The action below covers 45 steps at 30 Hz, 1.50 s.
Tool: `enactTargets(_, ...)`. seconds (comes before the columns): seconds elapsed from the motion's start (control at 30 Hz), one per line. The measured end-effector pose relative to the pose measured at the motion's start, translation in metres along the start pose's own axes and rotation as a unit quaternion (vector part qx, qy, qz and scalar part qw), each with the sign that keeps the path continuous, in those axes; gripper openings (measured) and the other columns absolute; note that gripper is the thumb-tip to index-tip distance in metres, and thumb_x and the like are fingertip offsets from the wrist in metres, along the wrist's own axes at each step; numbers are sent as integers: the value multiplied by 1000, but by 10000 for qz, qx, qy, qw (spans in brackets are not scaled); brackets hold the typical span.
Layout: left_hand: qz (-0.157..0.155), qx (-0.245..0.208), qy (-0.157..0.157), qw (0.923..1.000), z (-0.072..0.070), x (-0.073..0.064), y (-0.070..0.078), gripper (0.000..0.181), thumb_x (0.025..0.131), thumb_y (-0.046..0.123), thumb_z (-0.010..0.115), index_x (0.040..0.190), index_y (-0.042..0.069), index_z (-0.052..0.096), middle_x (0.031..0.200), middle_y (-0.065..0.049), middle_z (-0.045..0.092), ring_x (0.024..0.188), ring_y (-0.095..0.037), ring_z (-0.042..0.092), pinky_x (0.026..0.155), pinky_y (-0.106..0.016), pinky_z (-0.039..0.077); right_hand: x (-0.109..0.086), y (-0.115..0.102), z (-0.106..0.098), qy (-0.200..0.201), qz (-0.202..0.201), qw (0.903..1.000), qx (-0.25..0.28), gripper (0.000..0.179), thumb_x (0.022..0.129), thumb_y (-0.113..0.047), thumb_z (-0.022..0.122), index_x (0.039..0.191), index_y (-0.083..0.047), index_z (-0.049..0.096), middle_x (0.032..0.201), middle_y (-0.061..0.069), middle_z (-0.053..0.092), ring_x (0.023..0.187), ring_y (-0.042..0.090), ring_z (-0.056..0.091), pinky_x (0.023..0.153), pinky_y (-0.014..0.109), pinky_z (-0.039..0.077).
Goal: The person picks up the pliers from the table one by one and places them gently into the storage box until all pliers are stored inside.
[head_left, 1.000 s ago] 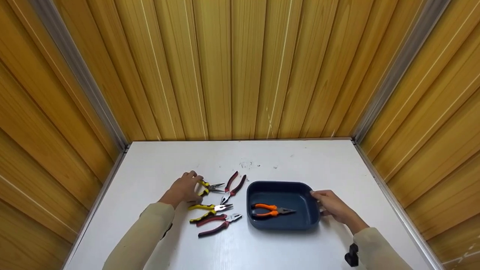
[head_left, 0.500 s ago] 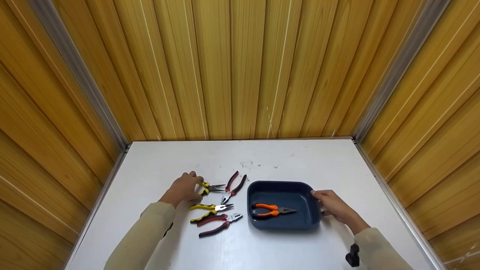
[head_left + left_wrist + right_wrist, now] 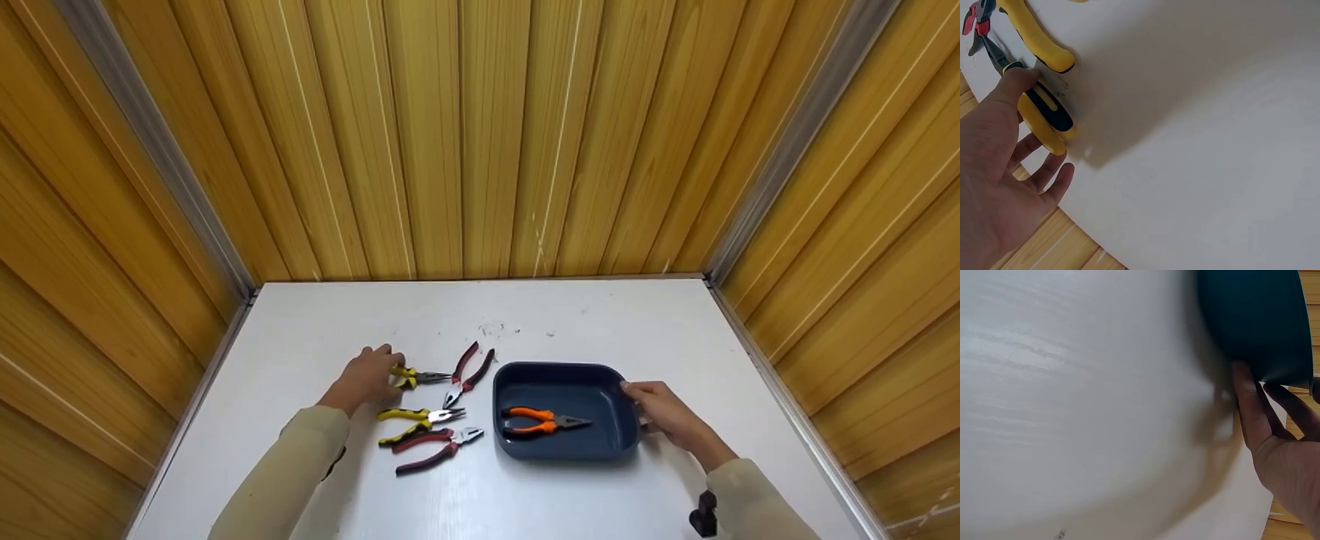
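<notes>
My left hand (image 3: 367, 376) pinches the yellow-and-black needle-nose pliers (image 3: 429, 376), with my thumb on one side and fingers on the other, only as far apart as the handles need. The pliers are nearer the white table's (image 3: 465, 510) left edge than its right, and their nose points toward the right edge. My right hand (image 3: 664, 412) holds the blue tray (image 3: 562, 450) by its end nearest the table's right edge.

I think the pliers are a bit heavy for their size, hard, and not easy to break. The handles look grippy, so they shouldn't slip much. The legs may swing, so the best hold is around both handles, close to the joint.

My hand hides the handle ends from above. I can't tell if the nose touches the red-handled pliers (image 3: 455, 390), or if mine are off the table. The right wrist view cuts off most of the tray and my thumb.
</notes>
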State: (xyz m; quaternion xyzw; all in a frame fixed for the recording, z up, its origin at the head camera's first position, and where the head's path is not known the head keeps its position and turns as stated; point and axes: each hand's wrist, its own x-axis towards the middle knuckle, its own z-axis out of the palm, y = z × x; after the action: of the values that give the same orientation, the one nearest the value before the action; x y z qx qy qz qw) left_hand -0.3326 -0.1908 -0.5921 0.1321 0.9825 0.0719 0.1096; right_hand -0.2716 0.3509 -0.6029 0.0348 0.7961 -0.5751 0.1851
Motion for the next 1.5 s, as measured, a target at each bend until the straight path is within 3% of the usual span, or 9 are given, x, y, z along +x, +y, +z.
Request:
enactTargets(0.4,75,58,-63,9999,2,0,0,48,85,24,85,130,18,69,116,-5,60,104,-30,56,90,-49,53,-1,-1,0,-103,-103,9998,103,54,111,-40,55,136,7,65,124,17,70,104,25,69,81,46,58)
enactTargets(0.73,-160,4,-124,9998,7,5,5,53,82,29,90,129,20,68,116,-2,59,102,-28,53,87,-46,51,0,1,1,-9,-136,9999,100,53,111,-41,56,132,7,68,123,16,70,105,24,69,82,49,58)
enactTargets(1.23,-32,106,-52,9999,-2,-5,15,51,84,23,89,127,12,64,118,-6,59,101,-32,52,87,-49,49,-1,3,4,39,-115,9999,81,57,110,-44,56,132,7,66,120,15,69,101,23,67,81,45,59)
enactTargets(1.5,-115,138,-158,9997,-1,1,13,48,83,21,87,124,14,64,112,-4,58,99,-29,53,86,-46,49,-2,2,3,109,-113,9999,11,53,110,-44,56,125,5,70,113,13,69,99,23,66,80,45,56)
